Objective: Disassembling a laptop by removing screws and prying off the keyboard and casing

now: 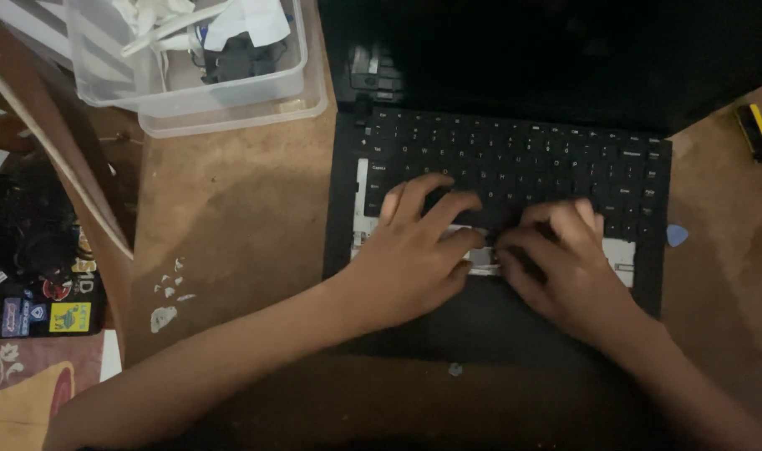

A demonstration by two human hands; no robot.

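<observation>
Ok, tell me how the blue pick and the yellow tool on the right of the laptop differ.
The blue pick is small, flat and roughly triangular; the yellow tool is long and bar-shaped. The blue pick lies close to the laptop by its keyboard edge; the yellow tool lies farther back near the table's right edge. Both rest untouched on the brown table.

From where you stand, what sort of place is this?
Likely a home repair bench: a black laptop with keys missing lies on a worn wooden table, with a blue pry pick, a yellow-handled tool and a clear parts box.
</observation>
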